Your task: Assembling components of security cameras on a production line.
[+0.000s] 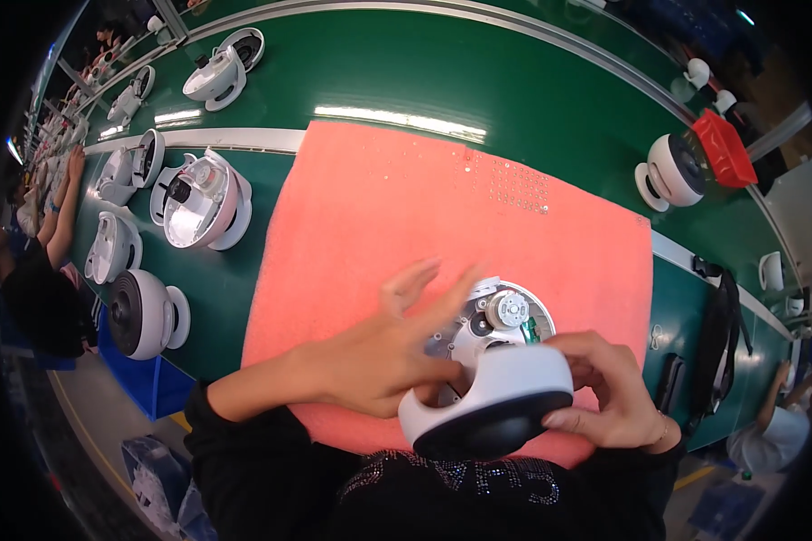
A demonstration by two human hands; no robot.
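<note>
Near the front edge of the pink foam mat (361,216), a round white device is opened up. Its white base shell (465,347) shows a silver motor (510,309) and part of a green circuit board. My right hand (609,388) grips the side of the white front cover with a black face (496,397), which is tilted toward me. My left hand (388,356) is spread and slightly blurred, with some fingers stretched over the shell. Its lower fingers reach down between shell and cover, where their tips are hidden.
Small metal screws (519,187) lie in rows on the mat's far part. Opened white housings (206,200) stand to the left, beside a closed unit (144,314). At the far right are another unit (675,171) and a red bin (724,149). Other people (50,270) work nearby.
</note>
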